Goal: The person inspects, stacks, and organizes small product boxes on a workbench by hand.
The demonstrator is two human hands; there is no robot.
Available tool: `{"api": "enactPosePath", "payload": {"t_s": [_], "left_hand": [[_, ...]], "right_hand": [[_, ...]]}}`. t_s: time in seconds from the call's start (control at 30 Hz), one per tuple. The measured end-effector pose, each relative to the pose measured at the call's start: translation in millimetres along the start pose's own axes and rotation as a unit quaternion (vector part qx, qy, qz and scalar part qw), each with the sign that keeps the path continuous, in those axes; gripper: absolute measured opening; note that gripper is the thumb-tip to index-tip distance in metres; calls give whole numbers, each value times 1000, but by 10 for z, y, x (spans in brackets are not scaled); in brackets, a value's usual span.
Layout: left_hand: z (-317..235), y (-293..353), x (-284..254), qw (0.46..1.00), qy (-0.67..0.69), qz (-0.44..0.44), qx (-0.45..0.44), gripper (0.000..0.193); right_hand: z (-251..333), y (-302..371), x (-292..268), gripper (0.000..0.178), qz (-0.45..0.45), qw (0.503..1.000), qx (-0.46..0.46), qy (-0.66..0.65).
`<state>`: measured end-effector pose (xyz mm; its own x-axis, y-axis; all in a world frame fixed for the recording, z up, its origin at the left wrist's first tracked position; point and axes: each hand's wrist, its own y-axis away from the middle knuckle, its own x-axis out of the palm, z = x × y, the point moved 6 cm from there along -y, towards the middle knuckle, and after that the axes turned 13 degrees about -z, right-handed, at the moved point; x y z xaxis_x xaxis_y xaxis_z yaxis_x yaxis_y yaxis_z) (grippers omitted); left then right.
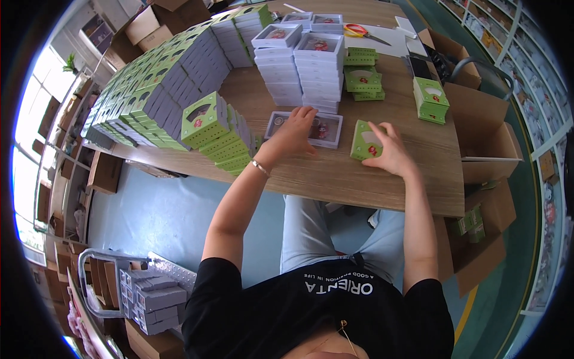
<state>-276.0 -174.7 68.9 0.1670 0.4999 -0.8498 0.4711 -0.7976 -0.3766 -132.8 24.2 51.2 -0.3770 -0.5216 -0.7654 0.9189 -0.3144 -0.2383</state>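
Note:
My left hand (291, 136) is over a white box with a clear window (330, 133), its fingers spread and bent downward. Inside the box a small red figure shows; the hand covers its middle, and I cannot tell if the fingertips touch it. To the right, my right hand (394, 154) grips a green box sleeve (359, 143) with a cut-out and a red picture, thumb on the near end and fingers at the far end. The sleeve is on or just over the wooden table (418, 185). Beyond my left hand rise stacks of white window boxes (317, 66).
Green boxes (206, 122) stand stacked left of my left hand, before long rows of packed boxes (161, 90). Flat green sleeves (363, 78), orange-handled scissors (366, 33) and another green stack (430, 100) lie farther back. Open cartons (487, 131) adjoin the right table edge.

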Motion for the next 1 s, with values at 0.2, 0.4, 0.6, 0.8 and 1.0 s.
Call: {"api": "enactPosePath", "payload": {"t_s": [0.2,0.4,0.6,0.8,1.0], "left_hand": [[80,-137,263,994,-87,58,-41,111],[-49,47,315,996,53,27,-59,102],[-391,98,33,992,117,22,-34,98],[-581,125,-206,986,159,45,-37,95],[-675,211,-260,989,143,28,-18,95]], "right_hand": [[33,312,-2,98,-32,999,-5,-6],[179,409,76,95,-43,999,-19,27],[233,435,16,93,-71,997,-25,-14],[382,488,-139,91,-107,986,-84,-94],[437,565,-198,90,-93,989,-68,-91]]}}
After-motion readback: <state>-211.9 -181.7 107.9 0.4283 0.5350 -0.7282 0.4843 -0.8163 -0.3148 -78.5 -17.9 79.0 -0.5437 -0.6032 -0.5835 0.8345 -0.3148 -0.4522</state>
